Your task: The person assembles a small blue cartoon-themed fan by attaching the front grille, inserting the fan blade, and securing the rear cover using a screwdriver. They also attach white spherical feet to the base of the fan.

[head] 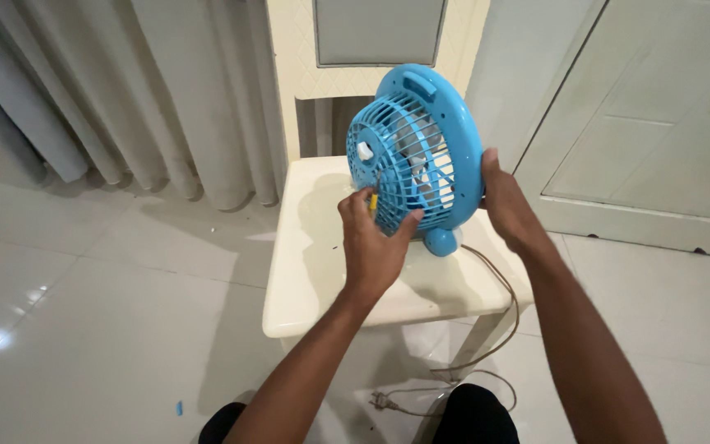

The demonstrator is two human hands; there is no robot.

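A small blue table fan (417, 156) stands on a cream plastic chair (314, 271), its grille facing left. My left hand (371, 242) is closed on a thin yellow-handled tool (373, 200), held against the lower front of the grille. My right hand (505, 201) presses flat against the fan's blue rim from behind, steadying it. The fan's blue foot (440, 241) rests on the seat. Grey blades show through the grille.
The fan's beige cord (503, 296) drops off the seat's right side to a plug (380, 400) on the white tiled floor. Pale curtains (174, 90) hang at the left. A white panelled door (651, 123) is at the right. My dark-clothed knees show at the bottom edge.
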